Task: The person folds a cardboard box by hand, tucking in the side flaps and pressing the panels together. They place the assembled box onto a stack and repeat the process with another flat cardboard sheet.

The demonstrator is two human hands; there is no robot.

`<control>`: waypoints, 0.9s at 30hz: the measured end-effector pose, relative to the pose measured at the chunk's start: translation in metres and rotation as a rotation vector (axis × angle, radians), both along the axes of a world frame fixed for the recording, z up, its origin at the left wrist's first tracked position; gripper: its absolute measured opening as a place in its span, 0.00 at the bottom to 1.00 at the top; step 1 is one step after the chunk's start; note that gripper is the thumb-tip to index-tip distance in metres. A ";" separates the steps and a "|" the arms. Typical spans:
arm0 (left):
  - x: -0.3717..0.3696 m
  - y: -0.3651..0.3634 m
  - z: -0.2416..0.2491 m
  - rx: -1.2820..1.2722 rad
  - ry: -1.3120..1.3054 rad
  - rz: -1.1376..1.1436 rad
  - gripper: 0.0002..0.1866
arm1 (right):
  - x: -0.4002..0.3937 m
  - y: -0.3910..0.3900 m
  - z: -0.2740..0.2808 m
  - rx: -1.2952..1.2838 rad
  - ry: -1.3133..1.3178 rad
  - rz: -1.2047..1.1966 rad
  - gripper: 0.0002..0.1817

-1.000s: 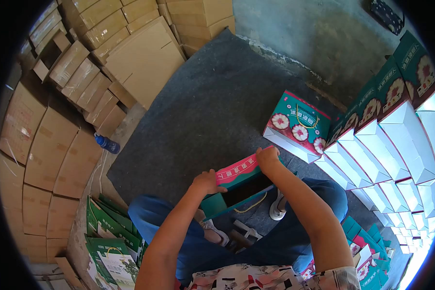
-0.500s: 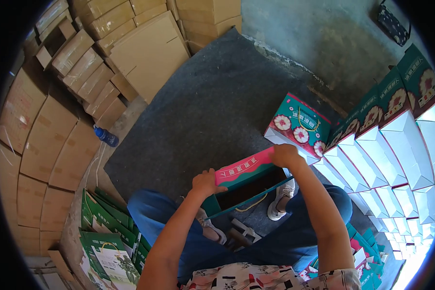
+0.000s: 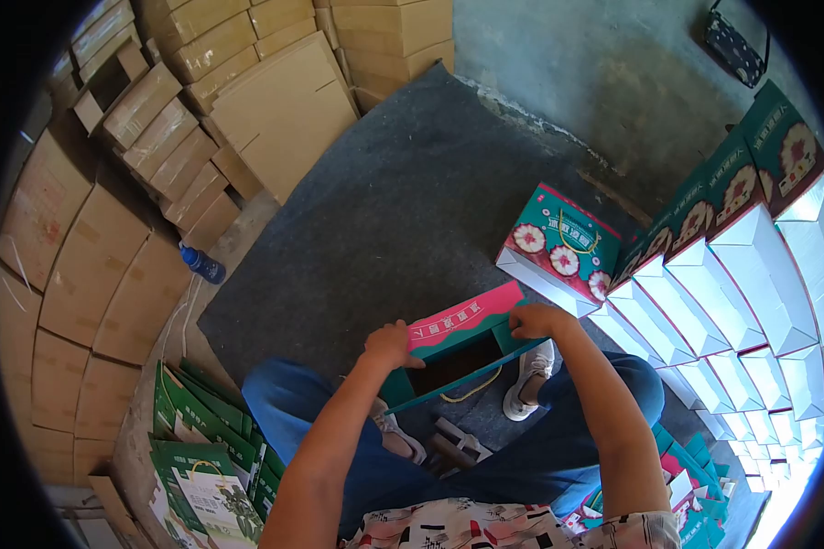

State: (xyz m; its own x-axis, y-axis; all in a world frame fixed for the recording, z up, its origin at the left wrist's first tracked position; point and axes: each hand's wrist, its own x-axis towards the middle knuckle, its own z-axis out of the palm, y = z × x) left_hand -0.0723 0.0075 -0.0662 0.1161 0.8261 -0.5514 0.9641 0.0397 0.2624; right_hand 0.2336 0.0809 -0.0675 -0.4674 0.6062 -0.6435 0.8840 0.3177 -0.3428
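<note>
Between my legs stands a green cardboard gift box (image 3: 403,389), its top open onto a dark inside. A pink lid flap (image 3: 467,314) with white lettering is raised along its far side, and a yellow cord handle (image 3: 471,386) hangs on the near side. My left hand (image 3: 390,346) is closed on the box's left end, thumb over the edge. At the right end, my right hand (image 3: 533,320) has its fingers curled on the green end flap. The fingertips of my right hand are partly hidden.
A finished-looking gift box (image 3: 563,242) stands beyond my right hand, beside stacked boxes (image 3: 742,265). Flat green cartons (image 3: 206,448) lie at left, more flat pieces (image 3: 696,485) at right. Brown cartons (image 3: 92,274) line the left; a blue bottle (image 3: 203,263) is near them.
My right hand has moved down and slightly left, from the pink flap's right end to the green end flap. My left hand stays on the box's left end.
</note>
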 end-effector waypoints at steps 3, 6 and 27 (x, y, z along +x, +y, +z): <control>-0.037 -0.005 -0.023 0.060 -0.346 0.198 0.40 | -0.001 -0.007 -0.003 0.065 -0.012 0.009 0.19; -0.077 -0.034 -0.044 0.088 -0.749 0.349 0.39 | -0.008 -0.006 -0.003 0.050 -0.074 -0.023 0.19; -0.015 -0.078 -0.040 0.540 -0.023 0.065 0.52 | -0.010 -0.009 0.064 -0.119 0.124 -0.093 0.36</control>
State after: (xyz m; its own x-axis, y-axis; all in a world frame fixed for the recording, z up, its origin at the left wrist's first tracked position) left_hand -0.0872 -0.0709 -0.1062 0.0620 0.9971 -0.0445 0.9580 -0.0469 0.2828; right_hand 0.2233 0.0723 -0.0030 -0.4928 0.5737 -0.6542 0.8566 0.1875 -0.4808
